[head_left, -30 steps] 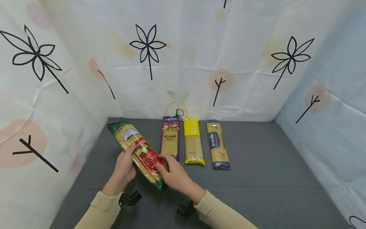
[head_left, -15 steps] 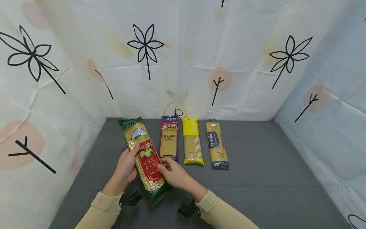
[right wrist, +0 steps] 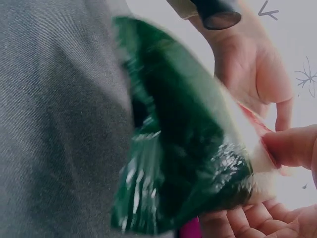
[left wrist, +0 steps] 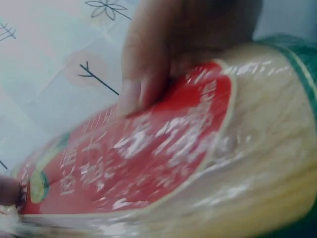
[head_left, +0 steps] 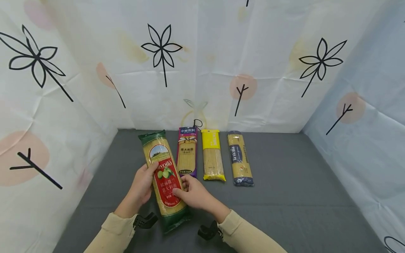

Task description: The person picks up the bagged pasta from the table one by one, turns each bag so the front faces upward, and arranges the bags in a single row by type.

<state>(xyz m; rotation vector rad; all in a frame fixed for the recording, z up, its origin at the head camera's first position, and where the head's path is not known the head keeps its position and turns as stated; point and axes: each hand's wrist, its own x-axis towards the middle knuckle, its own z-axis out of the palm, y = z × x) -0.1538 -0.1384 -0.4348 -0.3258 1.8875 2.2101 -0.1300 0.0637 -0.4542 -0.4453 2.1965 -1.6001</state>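
Both hands hold a spaghetti packet (head_left: 164,177) with green ends and a red label, raised over the grey table and tilted with its top leaning left. On its left edge the left hand (head_left: 141,186) grips it, thumb over the label. Lower on the right edge the right hand (head_left: 196,193) pinches it, thumb on the front and fingers behind. In the right wrist view the green end (right wrist: 183,129) hangs over the cloth, and the right fingers (right wrist: 247,220) lie under the packet. The left wrist view shows the red label (left wrist: 138,153) close up, somewhat blurred.
Behind the hands lie a purple pasta packet (head_left: 187,151), a yellow pasta packet (head_left: 213,154) and a blue-ended spaghetti packet (head_left: 240,160), side by side on the grey cloth (head_left: 284,189). A patterned white curtain (head_left: 202,63) stands around the back and sides.
The held spaghetti packet has turned from a strong slant to nearly upright, its top swinging right and its lower end coming nearer. Both hands keep hold of it. The other packets stay put.
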